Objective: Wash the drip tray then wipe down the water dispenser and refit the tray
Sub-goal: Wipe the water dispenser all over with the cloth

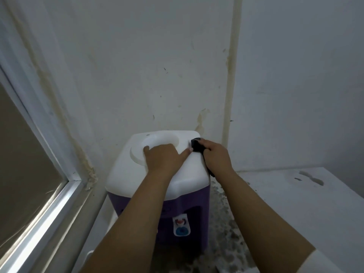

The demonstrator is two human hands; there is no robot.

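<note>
both hands are on top of the water dispenser (157, 186), which sits in the corner against the wall (137, 75), next to a window (29, 164). left hand (163, 158) lies flat with fingers (146, 149) spread, resting at the edge of the round recess (157, 142) in the white lid. right hand (215, 154) has its fingers curled tight around a dark cloth (197, 145), pressing it onto the lid's back right corner. purple body below, red and blue taps (181, 226) on the front. can't spot the drip tray from here.
</note>
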